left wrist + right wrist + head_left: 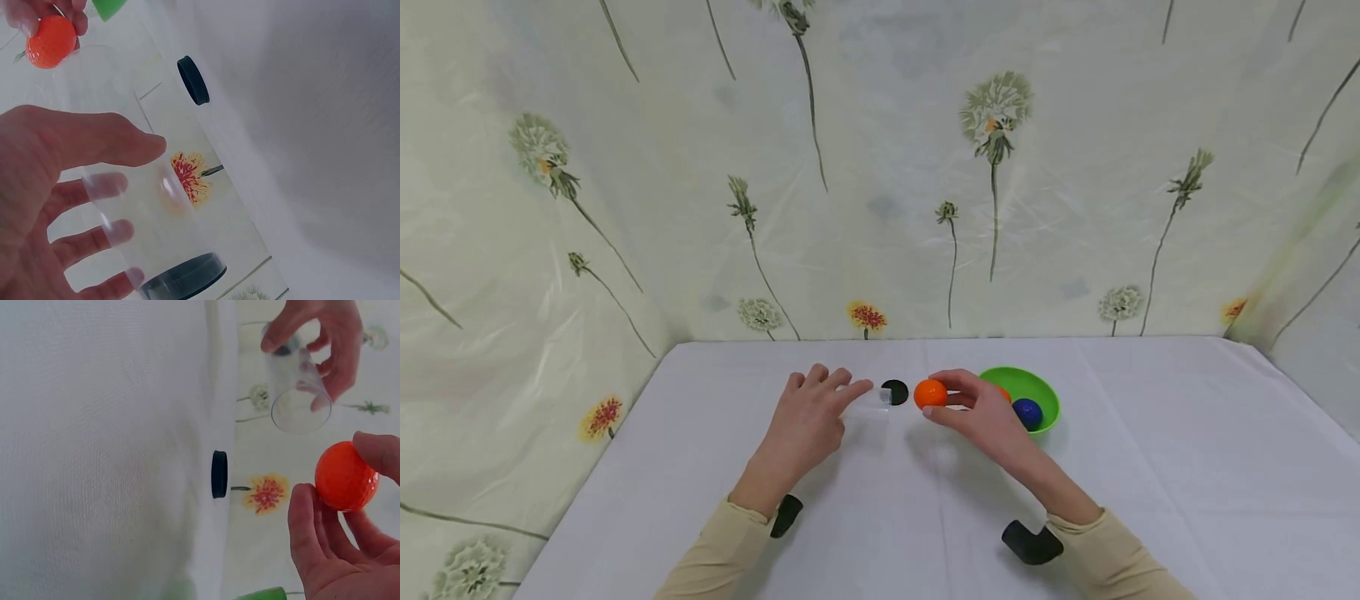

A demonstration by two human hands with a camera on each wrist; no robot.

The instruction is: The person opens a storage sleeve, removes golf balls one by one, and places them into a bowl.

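My left hand point(841, 393) holds a clear plastic tube point(874, 400) tipped on its side above the white table, thumb on one side and fingers point(109, 232) on the other. The tube point(156, 206) has a black cap on its closed end; its open mouth point(300, 409) faces the right hand. My right hand point(953, 402) pinches an orange ball point(930, 393) just right of the tube's mouth. A loose black lid point(895, 392) lies on the table behind and between the two hands.
A green bowl point(1037, 388) sits just behind my right hand, with a blue ball point(1027, 412) inside and another orange ball partly hidden by the hand. A flower-print sheet forms the back and side walls. The white tablecloth point(1187, 467) stretches wide to both sides.
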